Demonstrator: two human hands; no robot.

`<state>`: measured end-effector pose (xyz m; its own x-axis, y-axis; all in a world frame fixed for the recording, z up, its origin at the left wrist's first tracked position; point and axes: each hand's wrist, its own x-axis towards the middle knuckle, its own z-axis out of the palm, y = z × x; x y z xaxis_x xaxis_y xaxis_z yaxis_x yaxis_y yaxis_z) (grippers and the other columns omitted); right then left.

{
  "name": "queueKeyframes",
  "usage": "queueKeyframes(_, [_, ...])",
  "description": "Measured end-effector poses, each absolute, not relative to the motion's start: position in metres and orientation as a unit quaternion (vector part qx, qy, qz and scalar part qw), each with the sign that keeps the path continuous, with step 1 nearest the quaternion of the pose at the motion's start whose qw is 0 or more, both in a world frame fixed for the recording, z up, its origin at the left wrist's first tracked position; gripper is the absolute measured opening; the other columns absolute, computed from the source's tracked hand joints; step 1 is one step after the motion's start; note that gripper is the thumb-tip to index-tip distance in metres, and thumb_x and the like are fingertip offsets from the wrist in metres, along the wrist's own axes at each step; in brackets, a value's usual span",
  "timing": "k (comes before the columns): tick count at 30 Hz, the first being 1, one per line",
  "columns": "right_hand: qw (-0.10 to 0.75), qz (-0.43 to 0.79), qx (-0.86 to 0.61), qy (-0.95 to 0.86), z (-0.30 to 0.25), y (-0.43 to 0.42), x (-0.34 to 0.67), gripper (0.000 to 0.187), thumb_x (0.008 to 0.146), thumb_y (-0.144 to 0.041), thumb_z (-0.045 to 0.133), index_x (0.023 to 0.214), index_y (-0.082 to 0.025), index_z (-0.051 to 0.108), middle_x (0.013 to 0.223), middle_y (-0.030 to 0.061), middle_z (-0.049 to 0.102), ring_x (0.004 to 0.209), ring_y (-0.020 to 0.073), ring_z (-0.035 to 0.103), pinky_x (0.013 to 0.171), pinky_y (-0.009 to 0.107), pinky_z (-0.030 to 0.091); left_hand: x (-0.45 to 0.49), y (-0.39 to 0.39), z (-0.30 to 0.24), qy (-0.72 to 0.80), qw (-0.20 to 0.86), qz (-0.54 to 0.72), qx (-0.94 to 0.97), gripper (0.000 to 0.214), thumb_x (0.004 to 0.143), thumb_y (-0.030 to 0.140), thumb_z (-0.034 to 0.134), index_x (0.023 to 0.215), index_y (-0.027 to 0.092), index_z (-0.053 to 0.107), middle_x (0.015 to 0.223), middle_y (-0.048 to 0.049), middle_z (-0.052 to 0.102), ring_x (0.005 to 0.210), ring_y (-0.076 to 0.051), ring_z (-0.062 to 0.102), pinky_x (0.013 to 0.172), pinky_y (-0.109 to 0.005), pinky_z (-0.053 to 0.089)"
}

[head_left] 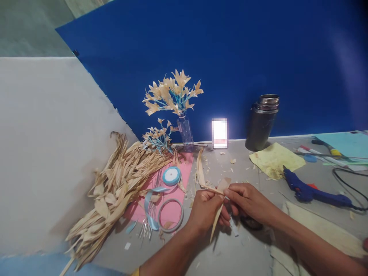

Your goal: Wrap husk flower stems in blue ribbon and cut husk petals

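My left hand is closed, thumb and fingers pinching a pale dried corn husk piece whose pointed end hangs below. From the other side my right hand pinches the same husk, fingertips meeting those of the left. A broader husk flap sticks up between the thumbs. Just behind the hands, a curled husk strip lies on the grey table. Below the fingers shows a narrow white strip; whether it is held is unclear. Dark round handles are partly hidden under my right wrist.
Left: a heap of dried husks, a pink sheet, ribbon spool, tape ring and wires. Behind: husk flowers in a clear bottle and a dark flask. Right: yellow paper, blue glue gun with cord.
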<state>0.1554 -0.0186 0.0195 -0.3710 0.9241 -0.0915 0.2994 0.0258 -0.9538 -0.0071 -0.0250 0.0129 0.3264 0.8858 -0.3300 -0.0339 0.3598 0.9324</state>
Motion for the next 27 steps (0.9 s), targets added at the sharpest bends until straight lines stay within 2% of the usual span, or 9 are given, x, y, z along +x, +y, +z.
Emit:
queueKeyframes(2, [0.315, 0.505, -0.462, -0.658, 0.019, -0.018, 0.155, 0.047, 0.093, -0.053, 0.050, 0.060, -0.020, 0.056, 0.053, -0.0025, 0.058, 0.047, 0.0120, 0.047, 0.049, 0.024, 0.034, -0.007, -0.026, 0.015, 0.486, 0.658, 0.335, 0.467, 0.033, 0.075, 0.042, 0.060, 0.064, 0.011, 0.066, 0.045, -0.0064, 0.060, 0.037, -0.013, 0.053, 0.044, -0.025, 0.040])
queueKeyframes(5, [0.314, 0.485, -0.433, -0.692, 0.018, -0.019, 0.155, 0.044, 0.096, -0.048, 0.047, 0.069, -0.019, 0.067, 0.062, -0.0013, 0.064, 0.056, 0.0138, 0.054, 0.056, 0.025, 0.039, -0.007, -0.029, 0.017, 0.514, 0.623, 0.344, 0.479, 0.028, 0.075, 0.038, 0.061, 0.065, 0.012, 0.065, 0.046, -0.0057, 0.061, 0.038, -0.014, 0.054, 0.044, -0.024, 0.042])
queueKeyframes(10, [0.356, 0.352, -0.488, -0.715, 0.015, -0.023, 0.153, 0.032, 0.092, -0.032, 0.051, 0.074, -0.021, 0.074, 0.076, 0.0025, 0.067, 0.075, 0.0186, 0.062, 0.072, 0.029, 0.043, -0.006, -0.031, 0.016, 0.519, 0.620, 0.335, 0.484, 0.024, 0.077, 0.034, 0.058, 0.064, 0.014, 0.062, 0.049, -0.0056, 0.063, 0.040, -0.015, 0.057, 0.043, -0.024, 0.042])
queueKeyframes(17, [0.337, 0.239, -0.576, -0.705, 0.009, -0.025, 0.149, 0.029, 0.085, -0.019, 0.048, 0.076, -0.025, 0.075, 0.081, 0.0016, 0.069, 0.078, 0.0195, 0.064, 0.072, 0.031, 0.043, 0.000, -0.030, 0.013, 0.512, 0.634, 0.338, 0.471, 0.030, 0.075, 0.040, 0.061, 0.058, 0.016, 0.057, 0.050, -0.0049, 0.062, 0.041, -0.015, 0.058, 0.040, -0.024, 0.042])
queueKeyframes(23, [0.328, 0.127, -0.613, -0.707, 0.014, -0.012, 0.161, 0.031, 0.091, -0.032, 0.049, 0.075, -0.026, 0.074, 0.084, 0.0027, 0.069, 0.077, 0.0199, 0.062, 0.069, 0.031, 0.041, 0.004, -0.027, 0.013, 0.502, 0.657, 0.336, 0.451, 0.029, 0.071, 0.044, 0.063, 0.067, 0.015, 0.059, 0.049, -0.0045, 0.062, 0.039, -0.015, 0.057, 0.039, -0.024, 0.041])
queueKeyframes(25, [0.370, 0.102, -0.619, -0.685, 0.020, -0.006, 0.173, 0.031, 0.091, -0.037, 0.050, 0.080, -0.025, 0.076, 0.088, 0.0046, 0.068, 0.081, 0.0215, 0.062, 0.070, 0.032, 0.041, 0.002, -0.026, 0.012, 0.492, 0.670, 0.343, 0.438, 0.032, 0.069, 0.045, 0.065, 0.071, 0.014, 0.061, 0.048, -0.0043, 0.062, 0.038, -0.016, 0.057, 0.039, -0.024, 0.041])
queueKeyframes(27, [0.426, 0.132, -0.625, -0.641, 0.028, -0.001, 0.187, 0.030, 0.087, -0.041, 0.054, 0.091, -0.022, 0.077, 0.085, 0.0057, 0.066, 0.078, 0.0217, 0.060, 0.066, 0.032, 0.041, -0.002, -0.026, 0.009, 0.477, 0.681, 0.354, 0.428, 0.035, 0.069, 0.047, 0.066, 0.071, 0.012, 0.062, 0.046, -0.0046, 0.061, 0.037, -0.015, 0.056, 0.039, -0.024, 0.040])
